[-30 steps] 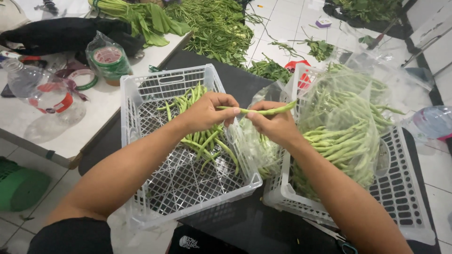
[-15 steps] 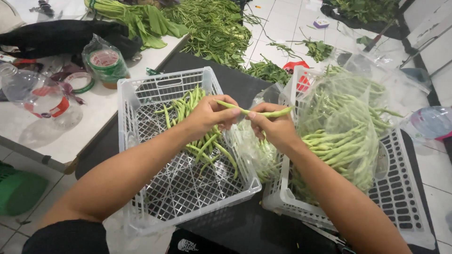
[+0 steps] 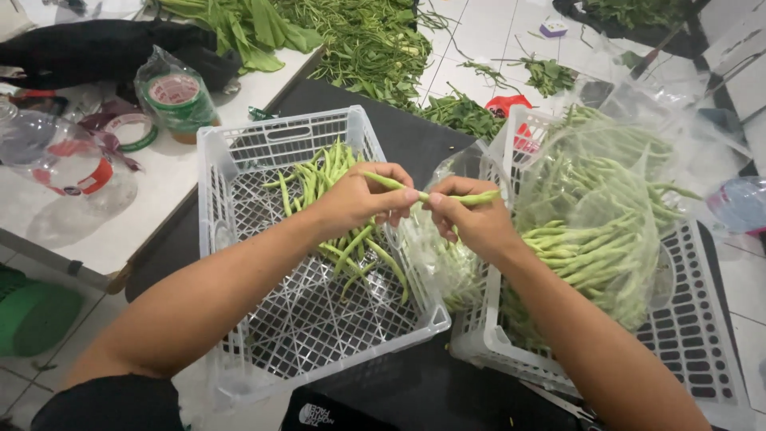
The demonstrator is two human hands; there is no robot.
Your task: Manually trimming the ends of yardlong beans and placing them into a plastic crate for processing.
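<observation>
Centrally, two bare forearms reach forward from the bottom edge and meet over the gap between two crates. On the right sits a white perforated plastic crate carrying a big clear plastic bag of green beans, its mouth sagging open toward the hands. On the left stands a white plastic lattice crate on a black surface, with a loose pile of long green beans lying on its grid floor toward the far end. Beyond it, a white worktop holds a roll of tape wrapped in clear plastic, another tape roll and crumpled clear wrapping. Heaps of leafy green stalks spread across the far worktop edge and the tiled floor.

The left forearm crosses diagonally above the lattice crate, wrist bent slightly inward; the left hand is curled, thumb and fingertips pressed together on one end of a single green bean. The right forearm comes up along the perforated crate's near wall; the right hand is loosely fisted, thumb and forefinger pinching the same bean nearer its other end. The bean stretches almost level between both hands, held in the air just above the right rim of the lattice crate, its tips poking out past each grip.
</observation>
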